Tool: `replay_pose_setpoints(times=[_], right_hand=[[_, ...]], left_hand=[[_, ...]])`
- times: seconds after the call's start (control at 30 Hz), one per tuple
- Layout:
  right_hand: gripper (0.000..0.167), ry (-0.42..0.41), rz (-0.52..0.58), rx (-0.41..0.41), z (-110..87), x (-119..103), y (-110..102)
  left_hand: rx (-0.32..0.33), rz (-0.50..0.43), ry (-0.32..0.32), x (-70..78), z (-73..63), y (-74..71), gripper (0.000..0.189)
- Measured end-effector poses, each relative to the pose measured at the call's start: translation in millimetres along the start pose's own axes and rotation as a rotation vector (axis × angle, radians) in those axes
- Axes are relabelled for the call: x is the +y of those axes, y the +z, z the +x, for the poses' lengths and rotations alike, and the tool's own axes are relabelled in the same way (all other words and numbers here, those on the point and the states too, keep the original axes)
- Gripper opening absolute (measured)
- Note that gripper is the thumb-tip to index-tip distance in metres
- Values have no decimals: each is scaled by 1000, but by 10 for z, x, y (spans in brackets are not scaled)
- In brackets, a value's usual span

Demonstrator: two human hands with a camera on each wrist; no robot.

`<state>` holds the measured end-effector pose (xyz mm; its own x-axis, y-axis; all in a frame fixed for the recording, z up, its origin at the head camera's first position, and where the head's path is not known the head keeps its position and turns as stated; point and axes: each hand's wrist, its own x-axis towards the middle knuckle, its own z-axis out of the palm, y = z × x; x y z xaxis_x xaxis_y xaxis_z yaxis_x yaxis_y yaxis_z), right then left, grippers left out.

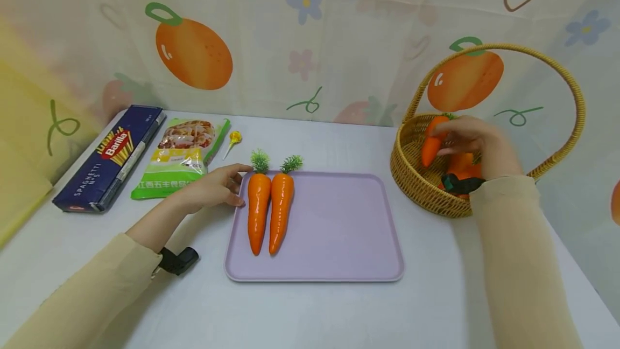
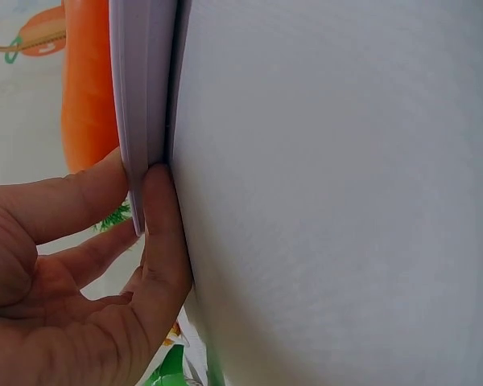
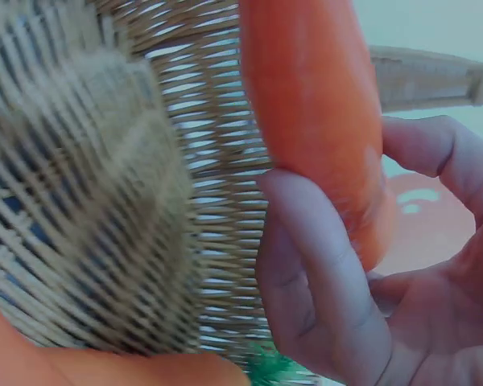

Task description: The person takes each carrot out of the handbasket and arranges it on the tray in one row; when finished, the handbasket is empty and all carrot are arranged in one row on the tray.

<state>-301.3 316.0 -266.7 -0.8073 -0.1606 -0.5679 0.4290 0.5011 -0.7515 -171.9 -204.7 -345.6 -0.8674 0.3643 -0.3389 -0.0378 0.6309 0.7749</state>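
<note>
The right hand (image 1: 467, 136) holds an orange carrot (image 1: 432, 147), thumb and fingers closed about its thicker, leafy end. From the head, the carrot lies on the left side of this hand, its narrow end slanting down over the interior of the wicker basket (image 1: 420, 186). More carrots (image 1: 460, 165) lie in the basket, below the hand and partly hidden by it and a black wrist device (image 1: 462, 183).

The left hand (image 1: 215, 188) pinches the rim of the lilac tray (image 1: 341, 225) near its far left corner; the left wrist view shows the rim between its digits. Just beside these fingers, two carrots (image 1: 269, 211) lie side by side on the tray, leaves toward the back and reaching past its far edge.

Farther out, behind the left hand, lies a yellow lollipop (image 1: 235, 137); to its left are a green food bag (image 1: 179, 160) and a dark blue spaghetti box (image 1: 111, 160). All rest on the white desk (image 1: 315, 314), before a fruit-printed cloth (image 1: 271, 96).
</note>
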Motion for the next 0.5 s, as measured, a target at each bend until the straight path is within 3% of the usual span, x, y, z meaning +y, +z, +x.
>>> replay_pose_setpoints(times=[0.13, 0.27, 0.43, 0.5], right_hand=[[19, -45, 29, 43, -112, -66, -32], [7, -88, 70, 28, -224, -140, -11], [73, -134, 58, 1, -351, -231, 68], [92, -148, 56, -3, -403, -259, 100]], left_hand=[[0, -1, 1, 9, -7, -4, 77], [-8, -11, 3, 13, -15, -5, 78], [-11, -16, 4, 23, -18, 0, 77], [-11, -17, 3, 26, -16, 2, 77]])
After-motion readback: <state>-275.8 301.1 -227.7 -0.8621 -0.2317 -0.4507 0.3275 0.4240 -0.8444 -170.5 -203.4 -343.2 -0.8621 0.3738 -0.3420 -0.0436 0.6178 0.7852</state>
